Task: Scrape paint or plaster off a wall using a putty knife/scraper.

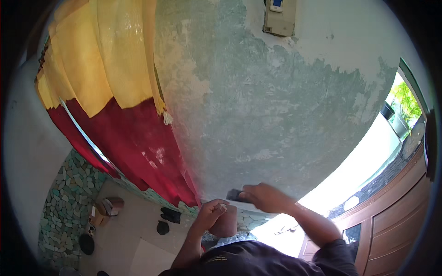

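My left hand [211, 214] grips the rim of a brownish-pink cup-like container [226, 222], held low in front of my body. To its right, my right hand [264, 197] is closed around a dark, blurred block-like tool [234, 195], whose free end points left, just above the container. What lies inside the container cannot be seen. Behind both hands rises a wall [262, 120] with patchy grey-green and pale areas.
A yellow curtain [121, 51] over red cloth [127, 138] hangs left of the wall. A meter box [280, 17] is fixed high up. Cartons [100, 214] and dark objects [170, 215] lie on the tiled floor [121, 241]. A carved wooden door [397, 220] stands at right, near potted plants [400, 124].
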A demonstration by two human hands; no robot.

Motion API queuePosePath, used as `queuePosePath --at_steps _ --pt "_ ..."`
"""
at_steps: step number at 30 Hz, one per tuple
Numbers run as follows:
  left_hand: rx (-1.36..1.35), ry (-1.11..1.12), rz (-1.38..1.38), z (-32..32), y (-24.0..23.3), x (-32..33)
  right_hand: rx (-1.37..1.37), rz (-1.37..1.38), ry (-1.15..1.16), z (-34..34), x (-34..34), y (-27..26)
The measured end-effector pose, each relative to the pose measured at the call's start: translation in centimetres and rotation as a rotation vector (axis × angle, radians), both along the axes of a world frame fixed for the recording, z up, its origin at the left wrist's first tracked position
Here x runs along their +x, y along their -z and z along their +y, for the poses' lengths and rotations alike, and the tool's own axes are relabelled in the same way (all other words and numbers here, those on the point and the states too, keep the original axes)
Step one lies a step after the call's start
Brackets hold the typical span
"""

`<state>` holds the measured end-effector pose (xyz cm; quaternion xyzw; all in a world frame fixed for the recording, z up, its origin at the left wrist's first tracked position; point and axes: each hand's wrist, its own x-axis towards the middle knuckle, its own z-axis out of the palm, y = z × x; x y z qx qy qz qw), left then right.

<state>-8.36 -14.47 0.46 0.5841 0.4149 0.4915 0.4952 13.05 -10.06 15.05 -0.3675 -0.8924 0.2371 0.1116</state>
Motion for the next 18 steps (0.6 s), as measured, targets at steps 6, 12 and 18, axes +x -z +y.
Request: queuePosePath --at_steps 6,12,18 --pt "-0.107 -0.022 0.058 -1.7 -0.9 0.4 -0.439 0.043 0.023 -2.3 -1.0 8.4" --pt "-0.112 0.055 0.226 -1.6 -0.7 0.0 -0.817 0.241 -0.063 -2.6 3.8 9.9" --pt "-0.091 -0.118 -0.061 -0.7 1.6 -1.1 -0.779 0.723 -0.126 -2.7 6.4 6.2"
